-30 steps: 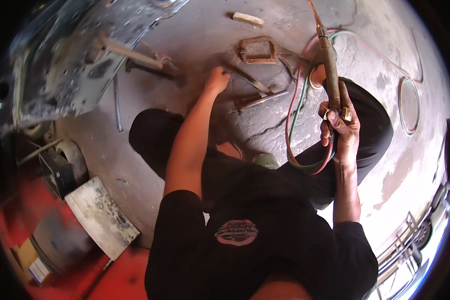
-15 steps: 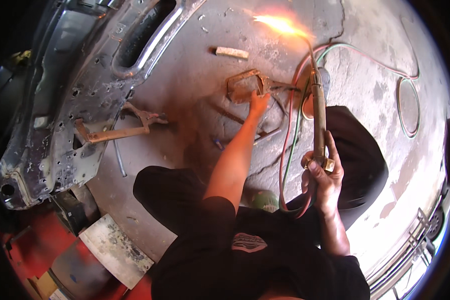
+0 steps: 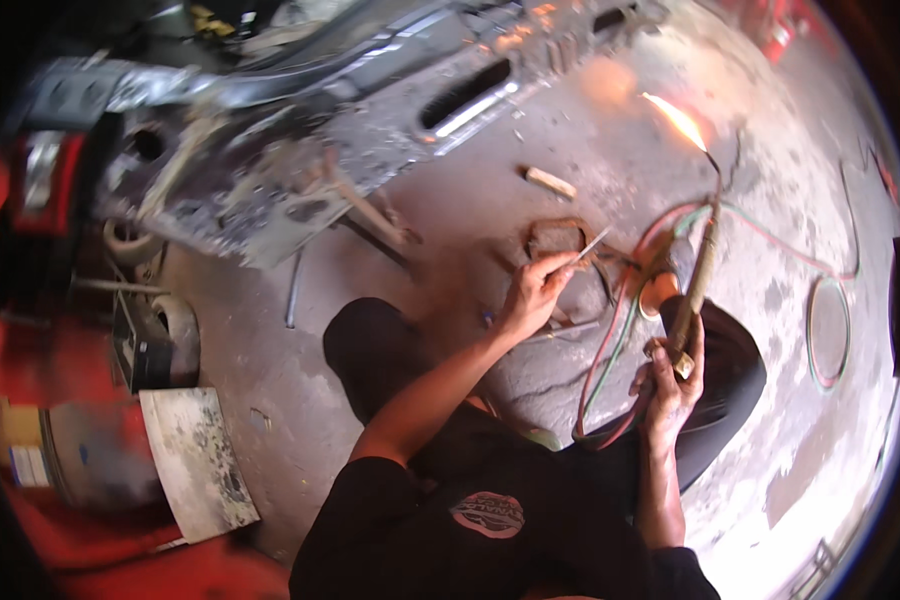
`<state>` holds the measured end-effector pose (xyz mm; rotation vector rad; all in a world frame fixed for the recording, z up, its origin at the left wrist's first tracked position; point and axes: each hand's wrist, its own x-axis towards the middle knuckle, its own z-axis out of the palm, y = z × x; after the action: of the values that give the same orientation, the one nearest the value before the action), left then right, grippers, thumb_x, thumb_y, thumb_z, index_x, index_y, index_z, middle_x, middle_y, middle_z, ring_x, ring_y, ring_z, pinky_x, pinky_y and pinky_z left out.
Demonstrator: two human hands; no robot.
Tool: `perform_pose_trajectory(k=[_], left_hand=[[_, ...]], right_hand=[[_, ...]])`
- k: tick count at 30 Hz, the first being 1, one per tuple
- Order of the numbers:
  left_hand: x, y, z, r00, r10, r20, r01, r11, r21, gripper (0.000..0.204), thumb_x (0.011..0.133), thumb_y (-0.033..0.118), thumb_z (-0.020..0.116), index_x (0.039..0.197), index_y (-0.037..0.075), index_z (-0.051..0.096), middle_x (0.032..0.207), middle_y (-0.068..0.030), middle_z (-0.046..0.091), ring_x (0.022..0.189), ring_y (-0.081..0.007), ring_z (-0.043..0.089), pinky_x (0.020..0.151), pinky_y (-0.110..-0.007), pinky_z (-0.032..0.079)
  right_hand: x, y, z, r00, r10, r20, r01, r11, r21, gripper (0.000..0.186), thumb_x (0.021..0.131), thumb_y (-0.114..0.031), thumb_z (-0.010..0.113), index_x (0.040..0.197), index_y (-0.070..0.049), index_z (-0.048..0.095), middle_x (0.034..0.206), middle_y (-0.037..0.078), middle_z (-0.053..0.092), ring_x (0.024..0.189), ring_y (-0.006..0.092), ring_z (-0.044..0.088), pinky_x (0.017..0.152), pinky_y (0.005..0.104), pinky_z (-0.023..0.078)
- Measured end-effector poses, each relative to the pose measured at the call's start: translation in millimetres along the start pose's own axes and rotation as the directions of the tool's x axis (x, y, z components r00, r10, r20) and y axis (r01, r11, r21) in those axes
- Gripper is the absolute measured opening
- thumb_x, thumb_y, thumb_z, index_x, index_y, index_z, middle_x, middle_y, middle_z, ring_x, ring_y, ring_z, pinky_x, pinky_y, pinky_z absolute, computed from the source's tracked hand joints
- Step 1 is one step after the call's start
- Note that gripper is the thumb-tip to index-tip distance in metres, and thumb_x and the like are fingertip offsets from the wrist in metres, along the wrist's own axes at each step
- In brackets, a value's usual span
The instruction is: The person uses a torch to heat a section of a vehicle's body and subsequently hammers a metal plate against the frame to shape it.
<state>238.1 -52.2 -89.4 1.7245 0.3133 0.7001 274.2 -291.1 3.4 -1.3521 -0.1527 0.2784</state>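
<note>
Currently, the right hand, one, is holding one torch in a wrapped grip, its single flame burning at the far tip; the left hand, one, is pinching one thin rod between fingertips. Step in hand, by judgement: readying rod and lit torch together; the next move is seemingly calling for steady flame aim, well apart from the left fingers. Two hoses, red and green, are running between the hands. Beyond the left grip, one rusty clamp is lying; farther, one pale block. Leftward, one metal panel is standing well apart.
</note>
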Motion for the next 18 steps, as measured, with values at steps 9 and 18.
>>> perform_pose_trajectory(k=[9,18], left_hand=[[-42,127,-109,0.958,0.005,-0.288,-0.066,0.977,-0.203,0.020,0.104,0.009,0.063,0.120,0.004,0.071,0.081,0.0080,0.057,0.068,0.0000,0.043,0.058,-0.018,0.032],[-48,200,-192,0.793,0.189,-0.580,-0.395,0.883,-0.253,0.014,0.103,0.006,0.063,0.112,-0.001,0.072,0.080,0.0041,0.060,0.070,-0.0007,0.048,0.060,-0.019,0.037]], right_hand=[[-69,-66,32,0.926,-0.327,0.187,0.328,0.944,0.029,0.079,0.098,-0.008,0.067,0.161,0.001,0.020,0.102,0.015,0.065,0.054,0.0113,0.056,0.043,0.0233,0.047],[-85,-109,92,0.798,-0.392,0.457,0.409,0.910,0.065,0.076,0.094,-0.005,0.072,0.158,0.001,0.031,0.109,0.020,0.066,0.062,0.0162,0.063,0.051,0.0261,0.054]])
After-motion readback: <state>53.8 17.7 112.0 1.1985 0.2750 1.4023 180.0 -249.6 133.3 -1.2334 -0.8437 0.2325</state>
